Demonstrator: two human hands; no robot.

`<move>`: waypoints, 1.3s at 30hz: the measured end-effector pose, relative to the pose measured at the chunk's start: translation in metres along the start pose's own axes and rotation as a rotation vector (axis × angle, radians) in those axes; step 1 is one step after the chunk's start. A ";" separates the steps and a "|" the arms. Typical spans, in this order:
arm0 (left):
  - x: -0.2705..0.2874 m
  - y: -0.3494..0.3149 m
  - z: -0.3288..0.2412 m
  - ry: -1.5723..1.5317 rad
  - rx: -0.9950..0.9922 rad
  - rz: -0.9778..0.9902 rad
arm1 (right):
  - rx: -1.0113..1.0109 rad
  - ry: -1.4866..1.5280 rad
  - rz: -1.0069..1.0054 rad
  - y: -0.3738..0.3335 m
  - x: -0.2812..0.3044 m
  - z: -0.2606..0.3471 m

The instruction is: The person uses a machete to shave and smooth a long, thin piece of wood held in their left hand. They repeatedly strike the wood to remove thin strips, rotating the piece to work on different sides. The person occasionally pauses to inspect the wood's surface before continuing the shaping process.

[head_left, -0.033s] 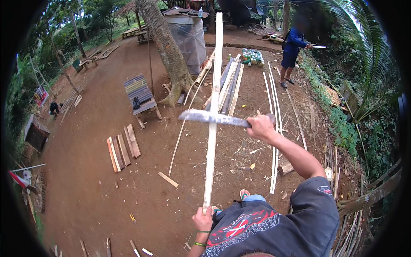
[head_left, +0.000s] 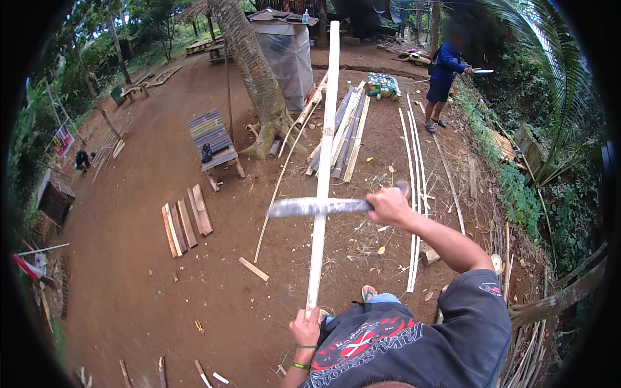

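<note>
The machete (head_left: 343, 205) has moved lower along the pale strip (head_left: 325, 161).

brown dirt ground (head_left: 123, 258) | slatted chair (head_left: 210, 131) near tree trunk (head_left: 252, 71) | plastic-sheeted booth (head_left: 290, 64) | green foliage (head_left: 519, 202) | daylight

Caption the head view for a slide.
Right hand holds a long-bladed knife across a pale strip, whose near end the left hand grips.

You are in an outdoor work yard, a clearing among trees. Bare brown earth (head_left: 129, 271) spreads around you, and a leaning tree trunk (head_left: 249, 71) rises beside a small structure (head_left: 288, 64) wrapped in sheeting. Green undergrowth (head_left: 521, 200) borders your right side. Long split poles (head_left: 351, 139) and cut boards (head_left: 187, 224) lie on the ground near a slatted chair (head_left: 206, 129).
</note>
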State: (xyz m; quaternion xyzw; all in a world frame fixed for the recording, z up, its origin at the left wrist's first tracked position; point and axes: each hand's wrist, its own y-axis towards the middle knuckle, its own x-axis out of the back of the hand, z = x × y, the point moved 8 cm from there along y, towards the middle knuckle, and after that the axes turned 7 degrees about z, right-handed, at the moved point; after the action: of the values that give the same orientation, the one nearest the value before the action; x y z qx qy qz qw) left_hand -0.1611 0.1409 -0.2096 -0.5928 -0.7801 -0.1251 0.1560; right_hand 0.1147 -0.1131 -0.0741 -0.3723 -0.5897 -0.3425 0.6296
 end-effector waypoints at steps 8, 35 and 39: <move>0.018 -0.010 0.037 0.176 -0.003 -0.087 | -0.329 0.155 -0.092 0.022 0.012 -0.048; 0.093 0.063 -0.115 0.219 -0.240 -0.218 | -0.175 1.545 -0.160 -0.039 -0.178 0.014; 0.169 0.052 -0.255 0.304 -0.372 -0.634 | -0.249 1.591 -0.109 -0.048 -0.214 -0.021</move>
State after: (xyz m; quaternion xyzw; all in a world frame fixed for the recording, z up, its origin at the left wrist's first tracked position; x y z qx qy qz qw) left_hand -0.1292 0.2075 0.0915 -0.3156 -0.8564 -0.3927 0.1131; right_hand 0.0683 -0.1569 -0.2846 -0.0551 0.0604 -0.5984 0.7970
